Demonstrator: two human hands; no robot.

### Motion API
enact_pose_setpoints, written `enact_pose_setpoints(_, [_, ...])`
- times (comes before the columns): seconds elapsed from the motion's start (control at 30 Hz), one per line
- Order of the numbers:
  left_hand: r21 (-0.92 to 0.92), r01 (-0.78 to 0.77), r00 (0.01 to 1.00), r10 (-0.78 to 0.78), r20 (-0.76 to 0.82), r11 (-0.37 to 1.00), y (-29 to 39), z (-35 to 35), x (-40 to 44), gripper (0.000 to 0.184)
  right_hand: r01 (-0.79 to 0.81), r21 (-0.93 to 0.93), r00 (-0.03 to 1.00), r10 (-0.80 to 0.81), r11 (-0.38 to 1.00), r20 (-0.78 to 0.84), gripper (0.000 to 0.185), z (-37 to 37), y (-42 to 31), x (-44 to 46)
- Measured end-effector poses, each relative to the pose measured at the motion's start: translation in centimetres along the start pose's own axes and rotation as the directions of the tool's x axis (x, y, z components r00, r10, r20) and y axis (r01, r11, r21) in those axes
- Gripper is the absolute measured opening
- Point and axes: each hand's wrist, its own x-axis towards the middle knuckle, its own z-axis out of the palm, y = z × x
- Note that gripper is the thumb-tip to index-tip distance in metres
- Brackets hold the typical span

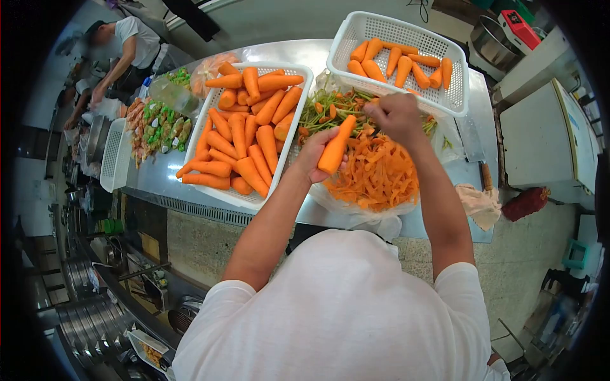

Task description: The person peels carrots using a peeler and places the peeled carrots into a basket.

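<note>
My left hand (311,155) is wrapped round a smooth orange carrot (338,145), held tilted with its narrower end away from me. Just to the right, my right hand (397,117) has its fingers curled closed; whatever they may hold is hidden. Below both hands lies a heap of orange carrot peelings (375,174) on a plastic bag (375,219). Green carrot tops (324,105) with cut stubs are piled behind the peelings.
On the left stands a white basket (307,79) heaped with carrots; another white basket (462,82) at the back right holds several. A knife (471,141) and a cloth (478,204) lie at the table's right. Bagged vegetables (162,127) and another person (136,44) are at the left.
</note>
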Motion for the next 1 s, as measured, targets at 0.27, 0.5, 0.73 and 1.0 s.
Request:
enact_pose_setpoints(0.27, [-0.045,0.028,0.975,-0.017,0.221,0.999,0.5,-0.3,0.5,0.035,0.304,0.130,0.952,-0.297,0.944,-0.076,0.048,1.4,-0.9,0.4])
enact_pose_setpoints(0.5, [0.041,-0.074,0.991,0.069,0.117,0.996,0.5,0.6,0.1,0.031,0.023,0.015,1.000,-0.023,1.000,0.021,0.042,-0.8,-2.4,-0.1])
enact_pose_setpoints(0.73, [0.056,-0.003,0.981,-0.008,0.194,0.998,0.7,-0.2,1.0,0.034,0.272,0.076,0.962,-0.269,0.959,-0.055,0.044,1.2,-1.6,0.4])
enact_pose_setpoints(1.0, [0.007,-0.031,0.996,0.030,0.082,0.999,0.2,-0.2,0.5,0.036,0.170,0.036,0.985,-0.171,0.985,0.005,0.049,-0.2,-2.8,-0.3])
